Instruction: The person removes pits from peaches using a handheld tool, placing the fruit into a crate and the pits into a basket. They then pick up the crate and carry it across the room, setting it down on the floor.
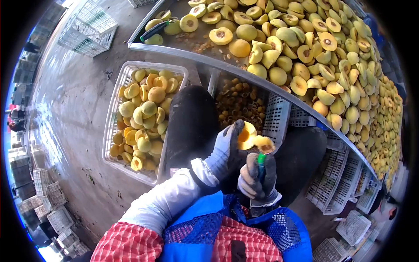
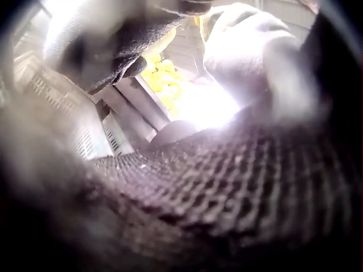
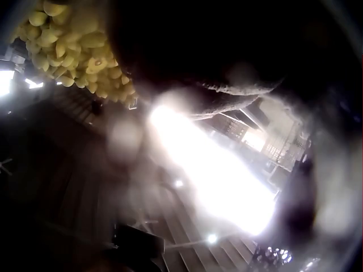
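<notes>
My gloved left hand grips a hollowed yellow peach half, its cut side facing right. Just right of it, my gloved right hand holds a green-handled pitting tool upright in its fist. A brownish, pulpy peach pit piece sits at the tool's tip and hides its working end. Both hands are above my lap, close together. In the left wrist view a dark glove fills the upper left; glare and dark shapes cover most of the right wrist view.
A metal-edged table heaped with halved peaches spans the upper right; another green-handled tool lies in its corner. Left of my knee stands a white crate of peach halves. Between my legs is a bin of pits. Stacked crates stand under the table.
</notes>
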The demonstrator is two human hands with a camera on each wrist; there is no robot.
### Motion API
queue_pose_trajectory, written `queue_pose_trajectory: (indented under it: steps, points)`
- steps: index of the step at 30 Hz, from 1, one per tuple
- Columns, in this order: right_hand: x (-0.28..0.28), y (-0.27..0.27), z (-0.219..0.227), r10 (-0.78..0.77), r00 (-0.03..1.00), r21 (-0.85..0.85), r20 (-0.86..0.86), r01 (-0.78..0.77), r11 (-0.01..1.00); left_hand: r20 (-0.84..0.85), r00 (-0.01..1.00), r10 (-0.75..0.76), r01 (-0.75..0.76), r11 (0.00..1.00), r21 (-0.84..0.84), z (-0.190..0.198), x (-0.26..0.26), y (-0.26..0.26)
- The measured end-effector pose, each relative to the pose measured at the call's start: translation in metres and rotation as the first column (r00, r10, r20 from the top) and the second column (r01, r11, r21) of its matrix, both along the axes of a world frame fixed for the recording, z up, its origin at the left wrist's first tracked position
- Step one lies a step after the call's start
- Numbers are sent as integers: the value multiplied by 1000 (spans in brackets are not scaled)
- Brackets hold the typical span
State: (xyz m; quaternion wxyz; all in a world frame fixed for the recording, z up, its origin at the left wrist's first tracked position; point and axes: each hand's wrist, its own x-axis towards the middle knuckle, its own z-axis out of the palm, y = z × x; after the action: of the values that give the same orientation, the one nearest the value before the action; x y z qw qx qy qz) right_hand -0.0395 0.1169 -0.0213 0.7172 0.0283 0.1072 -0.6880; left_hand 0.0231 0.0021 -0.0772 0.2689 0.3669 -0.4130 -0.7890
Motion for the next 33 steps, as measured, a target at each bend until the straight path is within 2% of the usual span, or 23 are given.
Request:
queue_pose_trajectory:
  steps: [1,2,3,4,5,6,7,8,10,12,13,16,17,18,19,20,22,24,26,28,30,31,33]
  points:
    - [-1,2,-9,-64,997,-6,51,64,998,25,999,37,-34,995,-95,-1,1,0]
    - [-7,2,-18,-83,984,-68,160,95,993,31,999,21,-20,999,-30,-3,6,-11]
    - [-12,4,-26,-133,970,5,204,135,991,36,999,7,-8,999,36,-5,10,-21]
    - [-18,6,-35,-173,952,74,251,160,984,68,997,28,-20,993,-117,5,16,-27]
    - [-23,9,-52,-131,930,61,343,117,991,106,992,63,-32,960,-278,22,25,-37]
    - [-25,8,-73,-7,874,-126,486,78,989,145,983,113,-38,897,-441,33,38,-51]
    - [-24,8,-70,-6,893,-51,451,32,998,140,970,199,-90,829,-551,35,53,-67]
    - [-22,10,-62,-6,913,33,408,-8,999,154,937,312,-91,647,-757,31,72,-89]
    - [-20,8,-54,14,923,83,384,-50,995,309,720,621,76,373,-925,20,102,-124]
    - [-20,6,-56,33,949,151,313,-84,985,526,479,703,429,335,-839,-22,139,-156]
    - [-21,5,-56,40,961,186,274,-94,978,675,318,665,660,356,-662,-39,159,-167]
    - [-16,-2,-52,51,995,399,81,-79,914,612,427,666,768,91,-634,-66,188,-170]
    - [-15,0,-53,56,998,445,29,-63,893,599,433,674,747,103,-656,-68,196,-168]
    - [-14,-4,-53,60,998,479,-28,-40,877,632,419,651,700,211,-682,-68,202,-168]
    - [-12,-10,-44,100,984,592,-147,6,806,643,399,654,687,252,-682,-65,207,-170]
    - [-10,-11,-41,110,975,603,-194,30,797,660,377,650,669,301,-679,-62,215,-169]
    - [-8,-14,-39,139,949,623,-281,71,779,636,369,678,713,233,-662,-58,247,-174]
    - [-7,-17,-38,154,945,634,-288,67,771,573,343,744,709,195,-677,-78,289,-169]
    - [-7,-19,-41,148,955,671,-256,65,739,682,214,699,590,464,-661,-99,342,-143]
    - [-8,-16,-48,167,952,687,-255,57,724,760,12,650,496,656,-569,-120,391,-120]
    - [-9,-16,-48,199,939,702,-281,59,709,875,-85,477,615,716,-330,-112,411,-98]
    - [-8,-17,-47,207,930,725,-305,86,684,900,-97,424,623,731,-277,-109,408,-97]
    - [-9,-20,-41,225,919,741,-323,98,664,849,-18,529,587,693,-419,-91,380,-104]
